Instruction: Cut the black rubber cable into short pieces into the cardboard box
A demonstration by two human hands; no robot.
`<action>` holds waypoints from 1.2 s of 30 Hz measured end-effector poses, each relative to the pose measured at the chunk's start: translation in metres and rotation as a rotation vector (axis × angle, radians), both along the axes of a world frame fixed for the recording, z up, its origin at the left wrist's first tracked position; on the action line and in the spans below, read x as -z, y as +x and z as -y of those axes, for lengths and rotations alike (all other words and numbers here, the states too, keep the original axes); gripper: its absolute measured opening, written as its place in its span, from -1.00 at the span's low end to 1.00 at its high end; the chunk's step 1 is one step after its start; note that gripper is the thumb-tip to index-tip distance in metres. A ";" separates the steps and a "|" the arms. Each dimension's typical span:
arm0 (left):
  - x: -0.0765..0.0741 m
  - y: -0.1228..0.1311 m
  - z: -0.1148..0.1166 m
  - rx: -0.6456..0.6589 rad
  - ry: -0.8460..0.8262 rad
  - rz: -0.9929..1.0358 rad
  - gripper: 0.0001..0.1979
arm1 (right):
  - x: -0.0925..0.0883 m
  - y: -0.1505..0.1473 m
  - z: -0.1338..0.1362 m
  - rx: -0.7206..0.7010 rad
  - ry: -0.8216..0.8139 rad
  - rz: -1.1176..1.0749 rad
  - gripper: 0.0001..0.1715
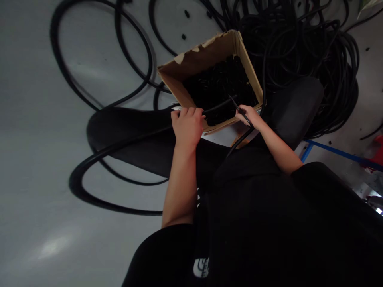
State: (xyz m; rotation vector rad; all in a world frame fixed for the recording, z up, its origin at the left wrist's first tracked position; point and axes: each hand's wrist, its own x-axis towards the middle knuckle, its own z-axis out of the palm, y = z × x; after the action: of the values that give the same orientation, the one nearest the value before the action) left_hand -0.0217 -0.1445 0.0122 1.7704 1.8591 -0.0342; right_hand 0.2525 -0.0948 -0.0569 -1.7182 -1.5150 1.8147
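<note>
My left hand point(188, 124) is closed round a black hose point(218, 106) that runs across the near edge of a cardboard box point(209, 52). My right hand point(249, 115) is closed on a thin black tool with pointed blades point(236, 105), held against the same hose just above the box. The box stands open between my knees and is filled with several short black pieces point(221, 81). Part of the hose trails off to the left across my dark trouser leg point(131, 135).
Long loops of black hose point(89, 52) lie on the grey floor at the left and behind. A big tangled coil point(314, 44) is heaped at the back right. A blue metal bar point(338, 150) and something red point(378, 145) show at the right edge.
</note>
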 end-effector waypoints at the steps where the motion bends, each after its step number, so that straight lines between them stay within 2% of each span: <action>1: 0.002 -0.001 0.000 -0.013 0.014 0.006 -0.59 | -0.001 -0.002 0.001 0.012 -0.010 0.033 -0.67; 4: 0.007 -0.003 0.002 -0.027 0.037 -0.021 -0.58 | -0.003 -0.004 0.005 0.008 -0.019 0.092 -0.78; 7: 0.010 -0.003 0.003 0.036 -0.013 -0.080 -0.51 | 0.001 -0.003 0.009 -0.038 -0.017 0.072 -0.86; 9: 0.014 -0.002 0.004 0.095 -0.057 -0.079 -0.51 | 0.006 -0.003 0.008 -0.036 -0.037 0.055 -0.83; 14: 0.032 0.005 0.009 0.225 -0.047 -0.011 -0.58 | 0.026 -0.007 -0.003 0.022 -0.242 -0.009 -0.71; 18: 0.030 0.005 0.007 0.227 -0.101 -0.025 -0.59 | 0.035 -0.012 -0.010 0.000 -0.358 -0.006 -0.75; 21: 0.021 -0.002 -0.004 0.300 -0.147 -0.138 -0.50 | 0.035 -0.014 -0.012 0.012 -0.402 -0.011 -0.74; 24: 0.018 -0.014 -0.024 0.324 -0.121 -0.192 -0.44 | 0.033 -0.014 -0.014 0.035 -0.366 -0.049 -0.69; 30: 0.035 -0.022 -0.068 0.272 -0.046 -0.127 -0.47 | 0.037 -0.008 -0.016 0.028 -0.315 -0.028 -0.58; 36: 0.049 -0.010 -0.077 0.248 -0.140 -0.142 -0.49 | 0.038 -0.009 -0.013 0.022 -0.309 0.048 -0.58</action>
State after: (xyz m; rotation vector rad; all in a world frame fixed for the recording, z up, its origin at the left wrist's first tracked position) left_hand -0.0320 -0.0675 -0.0372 1.9307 1.6747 -0.3836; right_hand 0.2436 -0.0819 -0.0953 -1.9153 -1.2789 2.1004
